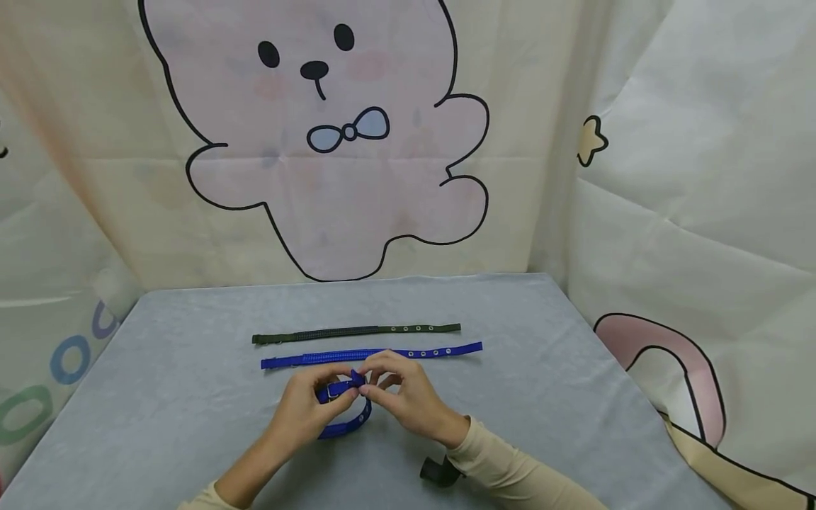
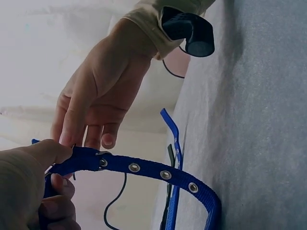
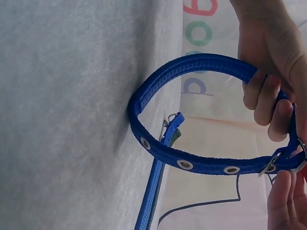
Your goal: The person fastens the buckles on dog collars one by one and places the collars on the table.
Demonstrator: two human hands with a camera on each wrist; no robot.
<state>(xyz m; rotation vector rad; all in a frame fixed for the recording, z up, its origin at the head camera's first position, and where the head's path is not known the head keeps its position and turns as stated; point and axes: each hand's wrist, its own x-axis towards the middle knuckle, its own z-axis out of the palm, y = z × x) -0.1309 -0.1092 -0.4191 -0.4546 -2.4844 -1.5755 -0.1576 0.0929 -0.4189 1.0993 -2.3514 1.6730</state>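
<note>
A blue collar point(image 1: 347, 427) with metal eyelets is bent into a loop, its strap passing through the metal buckle point(image 3: 270, 164). My left hand point(image 1: 304, 405) grips the collar beside the buckle, fingers curled round the band in the right wrist view. Thumb and fingers of my right hand point(image 1: 408, 398) pinch the strap's tip end in the head view. The lower part of the loop hangs down close over the table. Several eyelets show along the band point(image 2: 149, 168) in the left wrist view.
Beyond the hands, a second blue collar point(image 1: 347, 356) lies straight across the grey-blue table cloth point(image 1: 548, 397). A dark green collar point(image 1: 344, 332) lies behind it, nearly parallel. A black device point(image 1: 440, 472) sits at the right wrist. Printed fabric walls enclose the table.
</note>
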